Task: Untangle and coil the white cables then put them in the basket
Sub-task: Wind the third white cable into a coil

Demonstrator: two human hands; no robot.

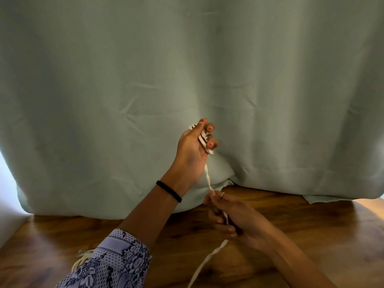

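Curtain (207,69) hangs at the far side, its hem on the floor (301,235). Left hand (191,150) is farther, right hand (230,219) nearer, cable (208,179) between them. Another cable bundle (82,259) lies near left

Ahead of me a pale green curtain (207,69) fills the view, creased, its hem resting on the glossy brown wood floor (311,235). Daylight glows at its lower left and right edges.
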